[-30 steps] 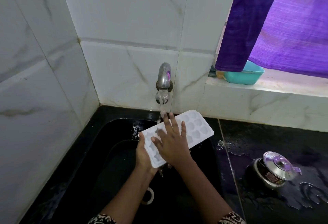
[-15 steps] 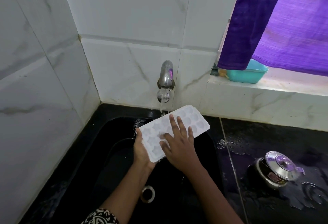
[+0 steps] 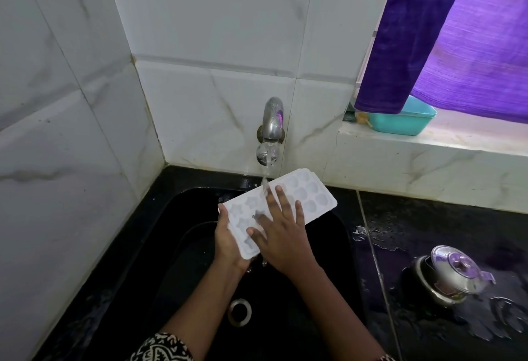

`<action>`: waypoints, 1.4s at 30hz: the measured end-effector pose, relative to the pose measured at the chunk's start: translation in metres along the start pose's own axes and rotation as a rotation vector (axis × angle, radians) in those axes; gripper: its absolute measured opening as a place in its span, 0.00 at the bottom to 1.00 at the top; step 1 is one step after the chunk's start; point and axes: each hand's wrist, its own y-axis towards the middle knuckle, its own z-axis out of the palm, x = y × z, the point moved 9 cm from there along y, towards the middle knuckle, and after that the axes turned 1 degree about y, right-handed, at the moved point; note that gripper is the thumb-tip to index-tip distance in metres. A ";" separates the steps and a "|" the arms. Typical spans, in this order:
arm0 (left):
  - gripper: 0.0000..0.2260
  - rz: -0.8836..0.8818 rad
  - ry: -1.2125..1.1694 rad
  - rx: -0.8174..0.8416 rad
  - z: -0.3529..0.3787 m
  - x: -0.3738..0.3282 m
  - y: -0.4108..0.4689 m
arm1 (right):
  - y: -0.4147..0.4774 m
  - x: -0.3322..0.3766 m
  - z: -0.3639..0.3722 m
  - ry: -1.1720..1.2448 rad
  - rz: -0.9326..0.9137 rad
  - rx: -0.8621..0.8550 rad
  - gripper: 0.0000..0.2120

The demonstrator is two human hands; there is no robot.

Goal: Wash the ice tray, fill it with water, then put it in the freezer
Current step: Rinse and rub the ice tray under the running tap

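Note:
A white ice tray (image 3: pixel 310 192) with shaped cells is held tilted over the black sink (image 3: pixel 177 246), under the running metal tap (image 3: pixel 271 123). Water falls onto the tray's middle near my fingers. My left hand (image 3: pixel 228 242) grips the tray's near left end from below. My right hand (image 3: pixel 281 229) lies flat on top of the tray with its fingers spread, covering the middle cells.
The sink drain (image 3: pixel 240 312) is below my arms. A steel pot with a lid (image 3: pixel 451 277) stands on the wet black counter at the right. A teal tub (image 3: pixel 400 119) sits on the window ledge under a purple curtain (image 3: pixel 457 32). White tiled walls close in left and behind.
My right hand has slid along the tray's top, its fingers now reaching further up under the water stream. The tray stays held by my left hand below the tap.

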 end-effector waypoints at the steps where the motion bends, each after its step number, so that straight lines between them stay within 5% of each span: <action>1: 0.37 0.004 0.006 -0.006 -0.002 -0.001 0.000 | 0.001 -0.003 0.000 -0.002 -0.009 0.009 0.22; 22: 0.38 -0.015 0.006 -0.020 0.000 0.005 0.001 | -0.003 -0.014 0.003 -0.013 0.005 -0.052 0.22; 28: 0.39 -0.018 0.004 0.012 0.004 0.007 0.001 | -0.001 -0.001 -0.012 -0.021 0.032 -0.217 0.26; 33: 0.37 0.002 -0.014 0.007 -0.004 0.003 0.001 | -0.001 -0.014 0.003 -0.033 -0.013 -0.060 0.24; 42: 0.37 0.005 0.019 -0.032 -0.004 0.002 0.003 | -0.002 -0.009 -0.003 -0.012 -0.035 -0.076 0.22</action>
